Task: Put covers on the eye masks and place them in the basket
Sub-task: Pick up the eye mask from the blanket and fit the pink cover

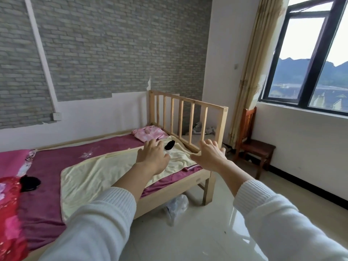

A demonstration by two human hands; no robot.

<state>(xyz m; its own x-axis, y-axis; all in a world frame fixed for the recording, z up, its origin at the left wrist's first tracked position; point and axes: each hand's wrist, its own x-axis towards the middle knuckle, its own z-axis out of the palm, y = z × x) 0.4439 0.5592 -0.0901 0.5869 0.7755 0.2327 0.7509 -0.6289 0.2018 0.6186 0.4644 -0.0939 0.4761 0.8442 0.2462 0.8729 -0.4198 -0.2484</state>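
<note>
A small black eye mask (169, 145) lies on the pale yellow towel (105, 176) near the foot of the bed. My left hand (153, 156) hovers just left of it, fingers spread, holding nothing. My right hand (210, 154) is stretched out over the bed's far corner, to the right of the mask, also spread and empty. Another black piece (30, 183), a mask or cover, rests on the purple sheet at the left by a red quilt. No basket is in view.
A wooden bed (188, 182) with a slatted footboard (188, 117) stands against the brick-pattern wall. Pink clothing (148, 133) lies at its far end. A wooden chair (254, 146) stands by the curtain and window. A plastic bag (176, 207) sits on the tiled floor under the bed.
</note>
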